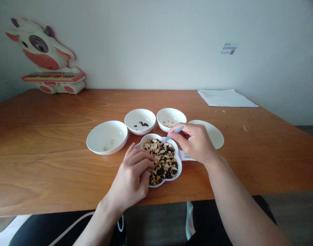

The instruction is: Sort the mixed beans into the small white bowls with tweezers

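we see the flower-shaped dish [177,171] of mixed beans and seeds near the table's [43,164] front edge, and we place everything else from it. the left hand [132,177] rests on the dish's left rim, fingers curled with the tips pinched together over the mix; whether a seed sits between them we cannot tell. the right hand [194,141] hovers over the dish's right rear edge, fingers clasped round light blue tweezers [173,133] whose tips point down into the mix. left of the dish stands a white bowl [107,136] with a couple of pale seeds; behind it, a bowl [140,121] with black beans and a bowl [171,119] with yellow beans. right of the dish, partly behind the right hand, lies a white plate [214,133].
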A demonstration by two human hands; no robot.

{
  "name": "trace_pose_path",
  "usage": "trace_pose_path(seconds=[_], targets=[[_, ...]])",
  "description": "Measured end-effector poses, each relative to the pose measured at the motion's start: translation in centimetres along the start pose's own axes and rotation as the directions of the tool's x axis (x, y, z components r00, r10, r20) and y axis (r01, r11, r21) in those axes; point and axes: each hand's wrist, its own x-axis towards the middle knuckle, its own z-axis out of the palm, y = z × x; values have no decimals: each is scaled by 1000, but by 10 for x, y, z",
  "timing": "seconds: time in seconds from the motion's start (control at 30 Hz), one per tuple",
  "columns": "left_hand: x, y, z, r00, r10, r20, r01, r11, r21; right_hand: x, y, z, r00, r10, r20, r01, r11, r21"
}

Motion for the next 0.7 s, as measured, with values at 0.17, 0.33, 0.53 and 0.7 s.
trace_pose_path(seconds=[0.17, 0.33, 0.53, 0.7], targets=[[0, -1, 1, 1000, 4, 1, -4, 1000, -3, 0, 1, 1, 999, -19, 41, 19, 1000, -7], [0, -1, 1, 1000, 8, -2, -8, 1000, 5, -1, 0, 3, 998, -20, 54, 19, 1000, 10], [0, -2, 0, 1000, 12, -3, -12, 1000, 7, 0, 0, 4, 999, -24, 44, 23, 999, 24], [1, -2, 1, 1000, 12, -13, -12, 1000, 5, 0, -2, 3, 999, -29, 32, 28, 999, 26]])
